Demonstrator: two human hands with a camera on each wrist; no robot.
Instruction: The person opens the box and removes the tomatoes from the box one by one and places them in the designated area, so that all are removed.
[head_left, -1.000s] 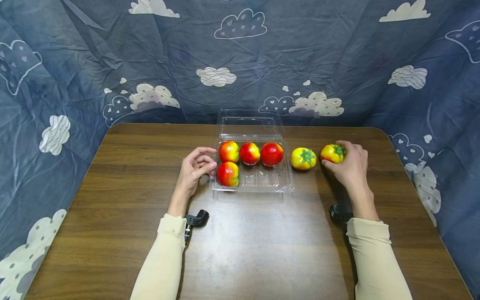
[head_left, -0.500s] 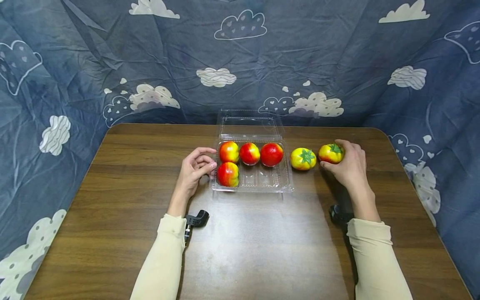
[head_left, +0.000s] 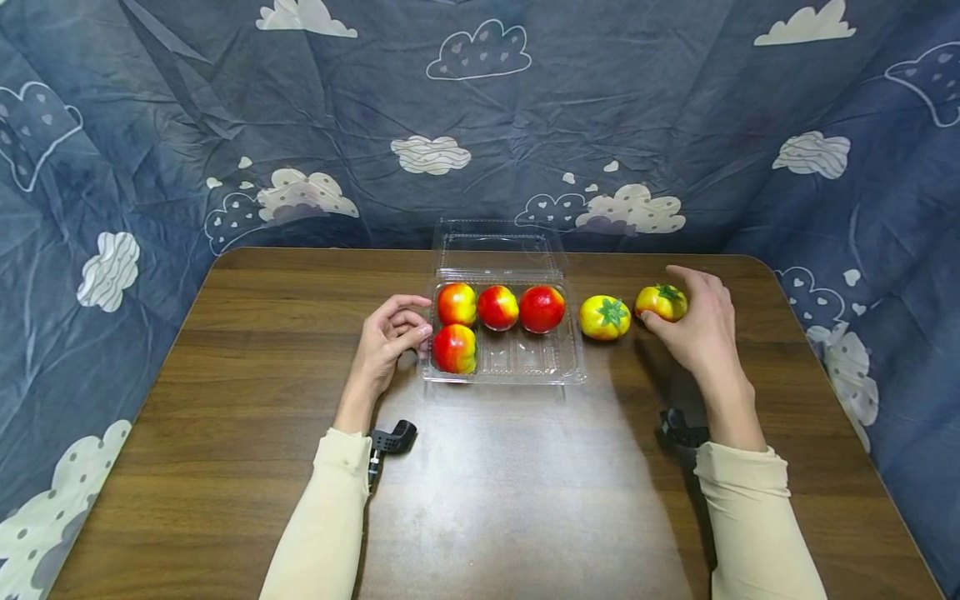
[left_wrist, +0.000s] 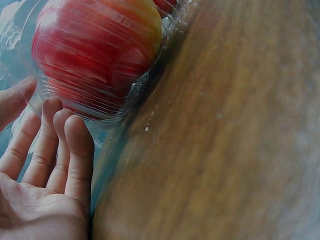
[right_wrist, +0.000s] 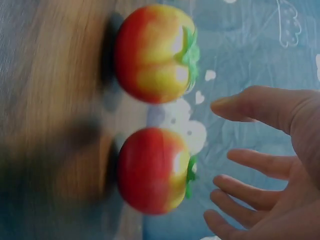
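Observation:
A clear plastic clamshell box (head_left: 525,367) lies with its lid raised at the back. Several red-and-yellow round fruits, such as this one (head_left: 455,348), sit in its back row and front left corner. At the box's left edge my left hand (head_left: 386,346) touches the rim with loosely extended fingers; in the left wrist view the fingertips (left_wrist: 77,132) are against the plastic. Right of the box are two yellow-red tomatoes with green leafy tops, a left one (head_left: 604,317) and a right one (head_left: 660,302). My right hand (right_wrist: 280,165) is spread beside the right tomato, apart from it.
The brown wooden table (head_left: 525,500) carries everything. A blue cloth (head_left: 480,108) with clouds hangs behind its back edge. Black wrist devices sit at the left wrist (head_left: 393,437) and right wrist (head_left: 681,429).
The right tomato has shifted slightly left, toward the other one. My right hand has let go of it, its fingers spreading and drawing back. The left hand holds its place.

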